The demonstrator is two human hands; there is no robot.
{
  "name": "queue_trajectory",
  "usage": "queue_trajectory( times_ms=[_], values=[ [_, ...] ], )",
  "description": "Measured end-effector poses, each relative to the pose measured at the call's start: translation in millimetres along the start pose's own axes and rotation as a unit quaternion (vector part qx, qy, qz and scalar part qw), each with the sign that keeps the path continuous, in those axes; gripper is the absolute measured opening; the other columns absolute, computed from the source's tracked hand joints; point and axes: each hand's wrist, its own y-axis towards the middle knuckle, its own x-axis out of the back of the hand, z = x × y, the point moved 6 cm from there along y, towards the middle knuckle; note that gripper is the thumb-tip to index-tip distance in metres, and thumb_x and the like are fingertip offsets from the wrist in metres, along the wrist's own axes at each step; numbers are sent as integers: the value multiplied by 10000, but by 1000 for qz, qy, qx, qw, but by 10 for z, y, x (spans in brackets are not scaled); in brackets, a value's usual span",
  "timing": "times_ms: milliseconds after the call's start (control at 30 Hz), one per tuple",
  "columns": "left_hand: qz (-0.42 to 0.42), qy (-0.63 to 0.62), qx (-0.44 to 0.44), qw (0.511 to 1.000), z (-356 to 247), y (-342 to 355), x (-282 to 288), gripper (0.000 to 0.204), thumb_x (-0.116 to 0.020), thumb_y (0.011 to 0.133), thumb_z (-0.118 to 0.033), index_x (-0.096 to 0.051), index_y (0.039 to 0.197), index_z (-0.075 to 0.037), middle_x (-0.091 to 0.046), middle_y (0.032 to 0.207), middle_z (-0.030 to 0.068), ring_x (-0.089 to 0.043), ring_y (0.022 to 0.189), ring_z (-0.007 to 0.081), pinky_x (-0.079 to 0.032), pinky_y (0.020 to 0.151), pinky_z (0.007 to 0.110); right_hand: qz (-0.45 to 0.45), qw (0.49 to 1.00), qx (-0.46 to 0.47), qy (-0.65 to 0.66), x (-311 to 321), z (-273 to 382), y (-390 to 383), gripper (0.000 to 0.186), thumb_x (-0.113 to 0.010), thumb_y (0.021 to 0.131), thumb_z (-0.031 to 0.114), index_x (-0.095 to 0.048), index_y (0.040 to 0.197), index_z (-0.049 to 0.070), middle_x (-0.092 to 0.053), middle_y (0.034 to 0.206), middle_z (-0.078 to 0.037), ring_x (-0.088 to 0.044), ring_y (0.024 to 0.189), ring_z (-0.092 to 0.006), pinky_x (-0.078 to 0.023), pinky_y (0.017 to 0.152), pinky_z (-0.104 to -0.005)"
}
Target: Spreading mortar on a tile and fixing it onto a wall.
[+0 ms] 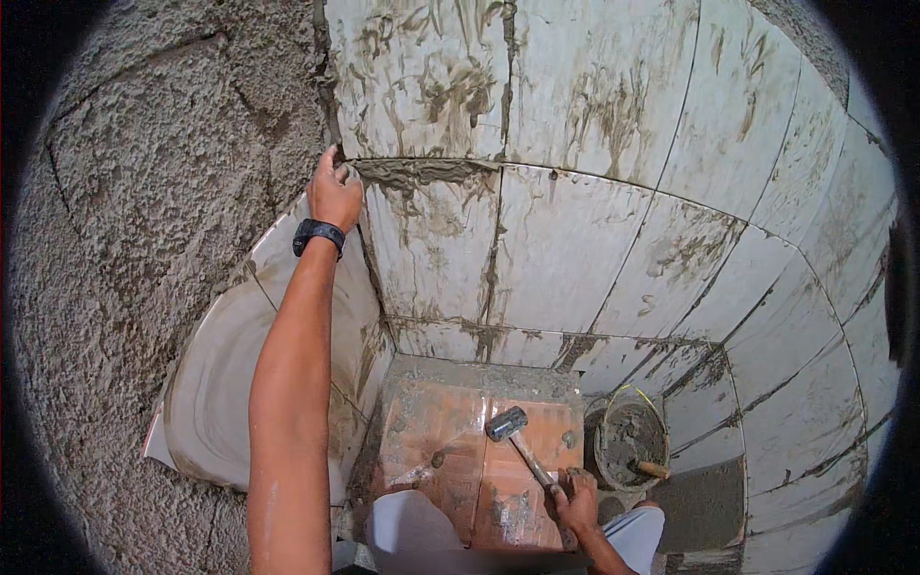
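My left arm, with a black wristwatch (318,237), reaches up to the corner of the tiled wall. There my left hand (335,197) touches the tile joint, its index finger stretched upward and the others partly bent; no held thing shows in it. Low in the view, my right hand (577,498) is closed round the handle of a mallet (507,424) with a dark head and a pale shaft. The mallet hangs over reddish-brown tiles (436,426). Above and ahead are large whitish wall tiles (565,244), smeared with grey mortar.
A bucket of mortar (628,436) with a wooden-handled tool (654,470) in it stands right of my right hand. Rough grey plaster (153,249) covers the left wall, beside pale, mortar-smeared tiles (225,374). My knees (412,532) show at the lower edge.
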Motion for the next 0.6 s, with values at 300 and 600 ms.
queue_trajectory(
  times_ms=[300,600],
  values=[
    [28,-22,41,998,8,60,-15,646,-557,791,11,-474,1427,-69,-654,1230,224,-658,1134,279,-517,917,346,-33,999,2,-10,7,-227,152,538,-699,796,194,-543,1251,-47,-508,1293,-295,-452,1231,-468,-365,1060,-527],
    [25,-59,21,998,13,60,-29,646,-524,785,29,-475,1424,-51,-623,1286,239,-631,1187,308,-505,965,361,-45,998,-51,7,-107,-243,106,538,-719,792,177,-550,1263,-19,-515,1266,-281,-441,1231,-459,-368,1053,-516]
  ],
)
